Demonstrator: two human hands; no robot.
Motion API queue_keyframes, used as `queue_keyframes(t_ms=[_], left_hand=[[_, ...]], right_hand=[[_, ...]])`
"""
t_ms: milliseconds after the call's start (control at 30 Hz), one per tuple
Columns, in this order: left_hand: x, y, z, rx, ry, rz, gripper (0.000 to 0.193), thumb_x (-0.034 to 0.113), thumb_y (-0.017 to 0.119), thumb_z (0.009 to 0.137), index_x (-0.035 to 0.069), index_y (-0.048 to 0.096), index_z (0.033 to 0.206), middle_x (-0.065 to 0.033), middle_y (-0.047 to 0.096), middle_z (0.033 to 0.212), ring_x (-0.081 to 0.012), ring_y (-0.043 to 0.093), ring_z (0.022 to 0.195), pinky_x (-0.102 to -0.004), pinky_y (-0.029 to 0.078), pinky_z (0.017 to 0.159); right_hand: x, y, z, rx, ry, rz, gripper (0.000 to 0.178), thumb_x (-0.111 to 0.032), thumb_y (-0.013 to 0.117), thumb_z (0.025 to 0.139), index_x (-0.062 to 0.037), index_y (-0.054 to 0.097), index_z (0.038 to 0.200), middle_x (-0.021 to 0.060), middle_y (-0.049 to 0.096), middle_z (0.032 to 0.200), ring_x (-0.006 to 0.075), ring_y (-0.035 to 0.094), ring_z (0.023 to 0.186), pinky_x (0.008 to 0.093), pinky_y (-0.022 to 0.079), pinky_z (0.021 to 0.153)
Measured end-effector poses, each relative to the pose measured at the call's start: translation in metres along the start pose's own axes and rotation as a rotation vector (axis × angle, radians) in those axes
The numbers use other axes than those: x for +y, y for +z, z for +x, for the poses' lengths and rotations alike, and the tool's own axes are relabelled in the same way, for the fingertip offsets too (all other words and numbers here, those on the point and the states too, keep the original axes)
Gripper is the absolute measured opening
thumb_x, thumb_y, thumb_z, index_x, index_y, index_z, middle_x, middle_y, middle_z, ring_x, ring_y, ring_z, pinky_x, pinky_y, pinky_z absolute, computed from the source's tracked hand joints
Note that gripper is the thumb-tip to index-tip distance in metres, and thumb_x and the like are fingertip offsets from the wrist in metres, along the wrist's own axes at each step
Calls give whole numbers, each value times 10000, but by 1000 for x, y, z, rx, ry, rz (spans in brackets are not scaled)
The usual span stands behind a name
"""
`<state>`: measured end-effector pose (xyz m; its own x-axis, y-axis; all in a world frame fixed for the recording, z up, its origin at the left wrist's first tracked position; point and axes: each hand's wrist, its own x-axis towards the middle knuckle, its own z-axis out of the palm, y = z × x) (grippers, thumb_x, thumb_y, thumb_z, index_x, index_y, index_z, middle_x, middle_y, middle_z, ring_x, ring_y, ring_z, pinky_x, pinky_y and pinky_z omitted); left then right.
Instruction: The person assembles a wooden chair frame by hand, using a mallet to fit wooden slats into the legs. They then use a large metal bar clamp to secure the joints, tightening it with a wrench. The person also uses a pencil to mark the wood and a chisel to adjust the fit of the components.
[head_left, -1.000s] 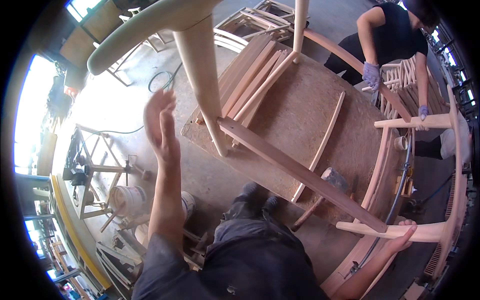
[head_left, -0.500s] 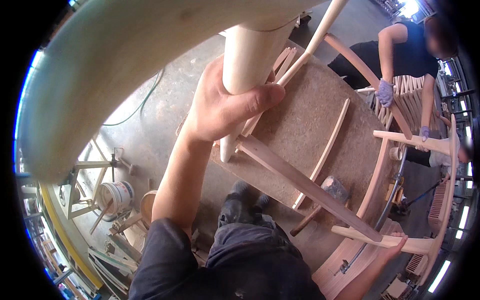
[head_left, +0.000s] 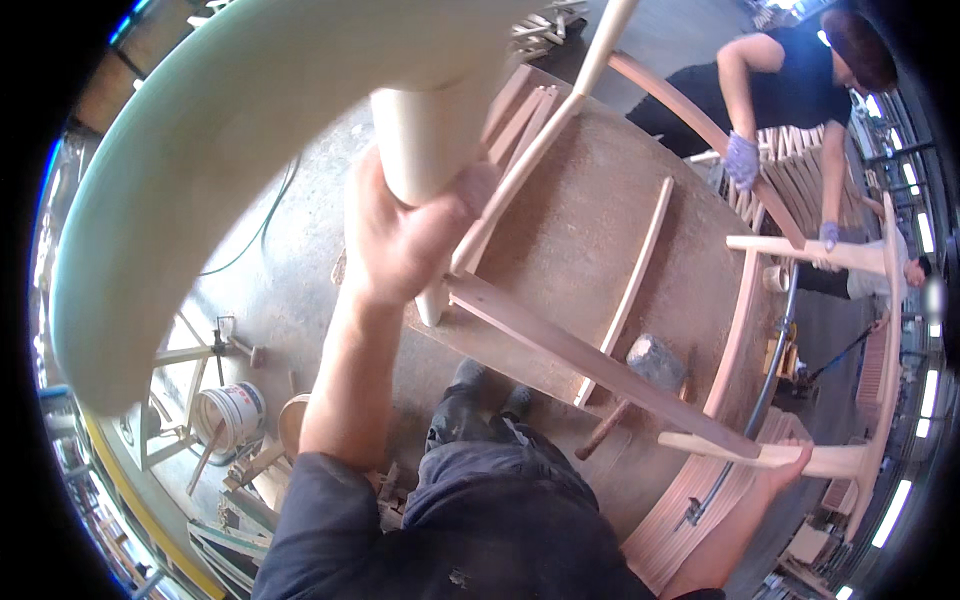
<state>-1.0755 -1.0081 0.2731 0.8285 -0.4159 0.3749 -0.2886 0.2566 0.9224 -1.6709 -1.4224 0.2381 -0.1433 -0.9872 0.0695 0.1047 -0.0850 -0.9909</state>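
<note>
My left hand (head_left: pixel 405 240) is closed round a pale round wooden post (head_left: pixel 425 140) of a chair frame. Above it a broad, curved wooden piece (head_left: pixel 190 170) sweeps across the upper left, close and blurred. From the post's lower part, a rail (head_left: pixel 600 362) slants down to a pale leg (head_left: pixel 830 461) at the right. My right hand (head_left: pixel 785 474) grips that leg near the rail's end; some of its fingers are hidden. A co-worker's gloved hand (head_left: pixel 742 160) holds a curved reddish rail (head_left: pixel 680 105) on the frame's far side.
Under the frame is a brown worktop (head_left: pixel 550 260) with a loose curved slat (head_left: pixel 640 285) and a mallet (head_left: pixel 655 362). A metal bar clamp (head_left: pixel 780 365) lies over stacked strips (head_left: pixel 685 505). A white bucket (head_left: pixel 230 415) stands on the floor at left, near a green hose (head_left: pixel 265 225).
My left hand and the post have shifted left, with the curved piece above. The whole view has slid slightly left. My right hand keeps its grip on the leg.
</note>
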Motion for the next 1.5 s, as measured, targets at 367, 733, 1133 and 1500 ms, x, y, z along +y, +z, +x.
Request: queue_keyframes(t_ms=[367, 733, 1133, 1500], left_hand=[[-62, -74, 19, -228, -44, -78, 415, 401, 632, 980, 39, 615, 1183, -47, 605, 968, -158, 574, 899, -291, 441, 845], [-41, -52, -19, 285, -464, -348, 971, 774, 211, 966, 35, 218, 1596, -206, 350, 1592, -323, 302, 1505, -467, 127, 1272], [-116, -80, -10, -531, -537, -409, 811, 546, 387, 1038, -61, 259, 1559, -240, 362, 1582, -304, 366, 1479, -349, 389, 1177], [-149, -89, -84, -108, -325, -14, 558, 312, 481, 1061, 22, 389, 1528, -220, 520, 1463, -327, 560, 1300, -433, 470, 1112]], right_hand=[[8, 33, -18, -39, -192, 60, 567, -474, 749, 901, -3, 575, 1165, 91, 616, 939, 205, 617, 851, 383, 541, 779], [40, -75, 31, -203, -16, 157, 1017, -836, 309, 914, 58, 491, 1363, 197, 581, 1338, 365, 551, 1233, 505, 403, 1083], [58, 10, 21, -263, 263, 444, 320, -284, 579, 999, 19, 641, 1080, 122, 686, 848, 285, 716, 818, 367, 635, 776], [139, -96, 9, 210, -122, -582, 420, -303, 662, 931, 1, 632, 1219, 158, 708, 1145, 305, 667, 1124, 414, 505, 992]])
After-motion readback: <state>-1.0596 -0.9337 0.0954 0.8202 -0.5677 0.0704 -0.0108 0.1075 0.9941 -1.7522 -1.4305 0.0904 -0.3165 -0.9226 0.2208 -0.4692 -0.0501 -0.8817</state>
